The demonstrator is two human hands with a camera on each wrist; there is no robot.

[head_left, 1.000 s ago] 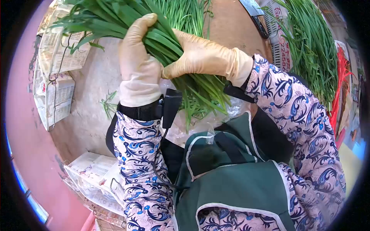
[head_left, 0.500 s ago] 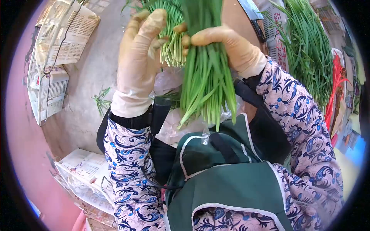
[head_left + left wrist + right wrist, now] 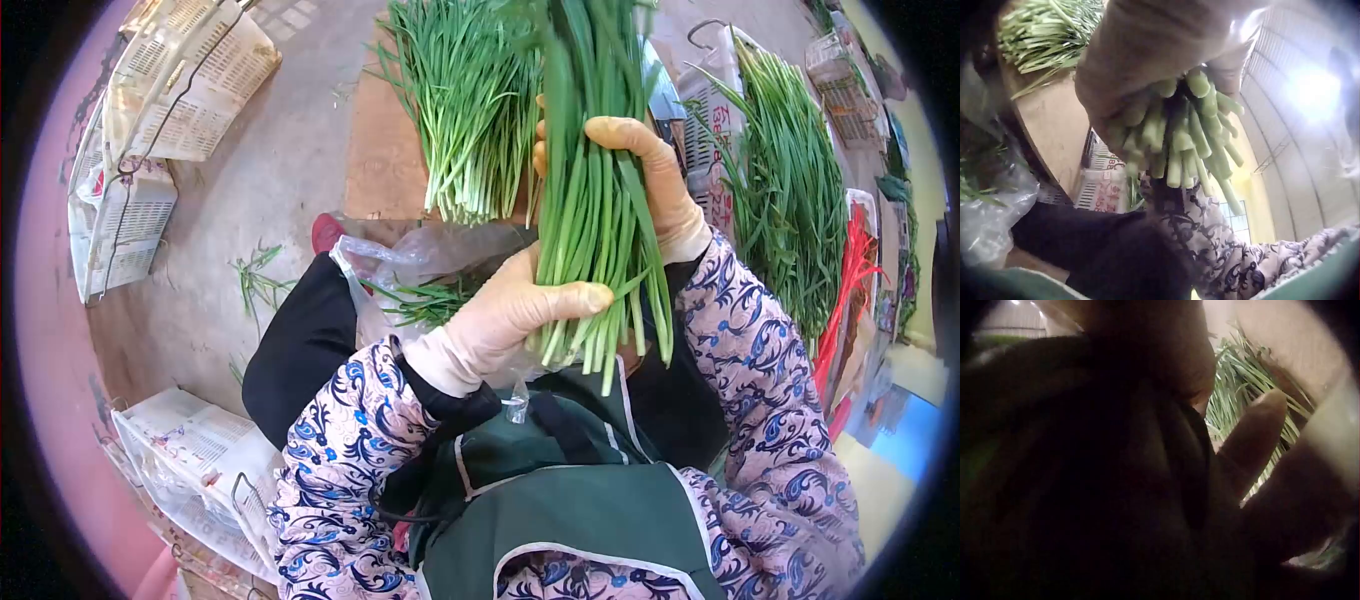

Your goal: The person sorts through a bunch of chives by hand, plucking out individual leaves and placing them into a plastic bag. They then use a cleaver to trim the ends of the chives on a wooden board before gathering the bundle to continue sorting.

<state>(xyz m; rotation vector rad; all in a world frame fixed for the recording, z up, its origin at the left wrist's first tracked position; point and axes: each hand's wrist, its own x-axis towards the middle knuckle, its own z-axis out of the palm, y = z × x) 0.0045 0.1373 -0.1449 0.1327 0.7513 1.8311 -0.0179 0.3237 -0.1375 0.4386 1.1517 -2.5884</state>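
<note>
Both hands, in pale rubber gloves, hold a thick bunch of garlic chives upright over the lap, leaves away and cut ends towards the body. The right hand grips it around the middle, thumb across the front and fingertips showing at the left side. Lower down, the left hand clasps the stems, its thumb lying over them near the ends. Pale cut stem ends stick out below the glove in the left wrist view, at uneven lengths. The right wrist view is mostly dark, with a gloved finger showing.
A pile of chives lies on a brown board ahead. Under the left forearm is a clear plastic bag with loose greens. White crates stand left; more chives and red ties lie right. A knife blade shows behind the bunch.
The bunch has swung from slanting to upright and moved right. The left hand came off its upper part, then moved down and took hold of the stems near the cut ends.
</note>
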